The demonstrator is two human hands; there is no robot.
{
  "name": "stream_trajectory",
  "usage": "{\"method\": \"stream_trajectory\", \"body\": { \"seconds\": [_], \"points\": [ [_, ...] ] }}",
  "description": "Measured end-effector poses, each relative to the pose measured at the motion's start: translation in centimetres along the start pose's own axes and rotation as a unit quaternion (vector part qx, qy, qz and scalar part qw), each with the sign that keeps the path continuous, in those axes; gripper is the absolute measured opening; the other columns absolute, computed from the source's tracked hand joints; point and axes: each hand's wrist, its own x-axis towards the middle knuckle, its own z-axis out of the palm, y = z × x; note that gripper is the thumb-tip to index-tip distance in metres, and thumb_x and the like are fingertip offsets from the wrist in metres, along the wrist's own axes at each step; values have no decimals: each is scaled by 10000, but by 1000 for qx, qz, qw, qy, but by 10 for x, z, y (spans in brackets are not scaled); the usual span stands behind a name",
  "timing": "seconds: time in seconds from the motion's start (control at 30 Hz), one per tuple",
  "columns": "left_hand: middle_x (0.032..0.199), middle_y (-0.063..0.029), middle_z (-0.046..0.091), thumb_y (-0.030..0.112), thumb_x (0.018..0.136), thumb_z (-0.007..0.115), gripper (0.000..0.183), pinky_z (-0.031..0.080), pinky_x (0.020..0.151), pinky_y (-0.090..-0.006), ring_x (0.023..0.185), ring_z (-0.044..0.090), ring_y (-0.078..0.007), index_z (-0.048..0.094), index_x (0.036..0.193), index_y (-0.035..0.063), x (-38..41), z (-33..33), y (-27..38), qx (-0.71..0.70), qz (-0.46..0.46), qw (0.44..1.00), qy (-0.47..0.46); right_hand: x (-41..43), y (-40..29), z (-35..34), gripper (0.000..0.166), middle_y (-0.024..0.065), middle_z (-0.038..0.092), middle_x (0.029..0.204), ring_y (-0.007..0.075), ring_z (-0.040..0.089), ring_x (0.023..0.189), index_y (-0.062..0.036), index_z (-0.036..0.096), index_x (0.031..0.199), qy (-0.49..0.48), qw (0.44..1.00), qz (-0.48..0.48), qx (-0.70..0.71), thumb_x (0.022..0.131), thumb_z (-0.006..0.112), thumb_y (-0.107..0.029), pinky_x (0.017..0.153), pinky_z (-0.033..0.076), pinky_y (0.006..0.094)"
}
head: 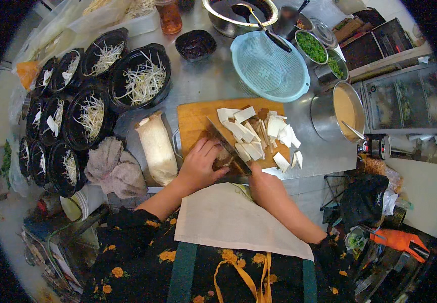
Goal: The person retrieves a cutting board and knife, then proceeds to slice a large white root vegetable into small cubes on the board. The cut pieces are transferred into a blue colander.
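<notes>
My right hand (pixel 267 186) grips a kitchen knife (pixel 229 144), its blade slanting away to the left over a wooden cutting board (pixel 193 111). My left hand (pixel 200 162) presses on a brownish piece of food (pixel 223 157) beside the blade; fingers and shadow hide most of it, so its kind is unclear. Right of the knife lie white and brown-edged slices (pixel 254 149), apparently of king oyster mushroom, some of them off the board's right edge. A whole king oyster mushroom (pixel 157 151) rests on the steel table left of the board.
Several black bowls with bean sprouts (pixel 142 81) stand at the left, near a crumpled cloth (pixel 115 168). Beyond the board are a light-blue colander (pixel 269 68) and a small dark bowl (pixel 195 45). A steel pot of tan liquid (pixel 328 113) stands at the right, below chopped greens (pixel 311 47).
</notes>
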Motion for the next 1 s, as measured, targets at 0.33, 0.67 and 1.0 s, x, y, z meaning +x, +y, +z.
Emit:
{"method": "stream_trajectory", "body": {
  "seconds": [0.33, 0.67, 1.0],
  "points": [
    [1051, -127, 513, 232, 599, 750, 480, 425, 857, -380, 994, 470, -338, 526, 965, 17, -5, -1, -3, -15, -5, 1000, 8, -6, -19, -28, 230, 246, 582, 649, 426, 580, 620, -58, 412, 1017, -43, 999, 30, -7, 841, 496, -178, 567, 459, 512],
    [1054, -131, 512, 228, 585, 760, 489, 420, 867, -403, 1014, 460, -347, 525, 960, 21, -6, 0, 1, -38, -39, 998, 18, 9, -14, -10, 206, 238, 573, 621, 425, 572, 585, -30, 414, 977, -27, 999, 25, -11, 828, 502, -143, 523, 451, 518],
    [1062, -134, 512, 213, 586, 760, 496, 429, 853, -398, 991, 474, -346, 525, 981, 25, -8, 2, -3, -10, -7, 1000, 12, 4, -8, 8, 203, 235, 575, 627, 421, 573, 592, -42, 414, 971, -18, 1000, 15, 4, 841, 508, -167, 512, 445, 521]
  ]
}}
